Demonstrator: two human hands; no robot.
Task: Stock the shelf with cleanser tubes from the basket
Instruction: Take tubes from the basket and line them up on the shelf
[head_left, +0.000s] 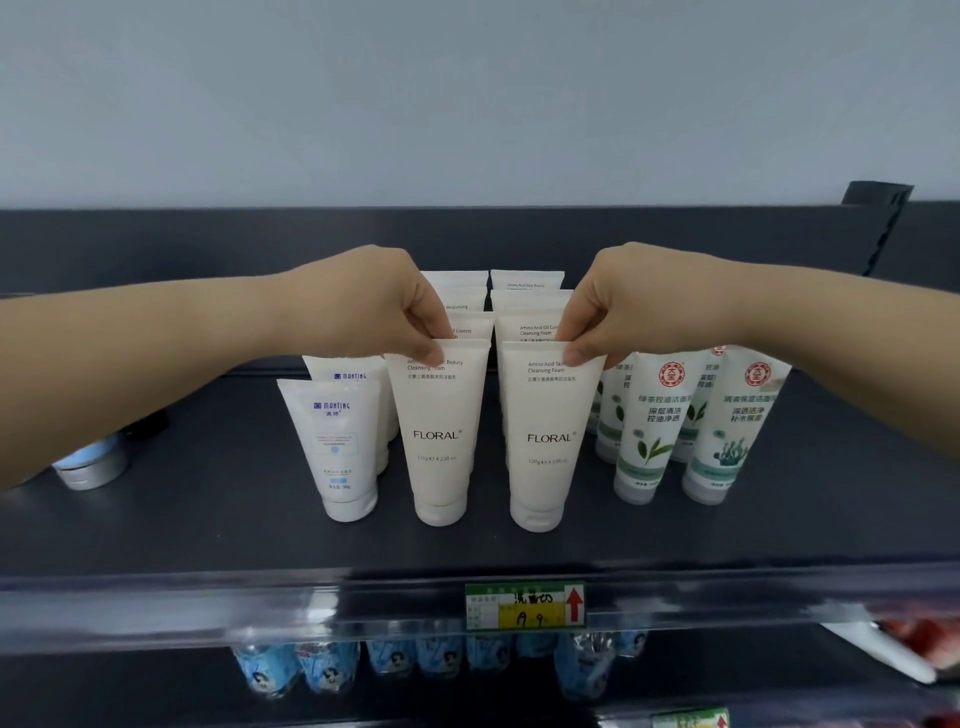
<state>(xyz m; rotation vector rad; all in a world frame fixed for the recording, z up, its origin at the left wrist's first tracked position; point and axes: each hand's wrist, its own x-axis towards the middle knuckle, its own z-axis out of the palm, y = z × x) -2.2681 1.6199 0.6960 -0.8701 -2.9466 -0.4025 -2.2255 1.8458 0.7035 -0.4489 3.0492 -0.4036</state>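
Two cream FLORAL cleanser tubes stand cap-down at the front of two rows on the dark shelf (208, 519). My left hand (363, 301) pinches the top edge of the left front tube (439, 431). My right hand (634, 301) pinches the top corner of the right front tube (545, 436). Behind each front tube, several more FLORAL tubes (524, 299) stand in line toward the back. The basket is out of view.
White MANTING tubes (337, 447) stand left of the rows, green-printed tubes (649, 426) to the right. A round tin (93, 465) sits at the far left. A price tag (524, 605) hangs on the shelf's front rail; blue packets (322, 667) lie on the shelf below.
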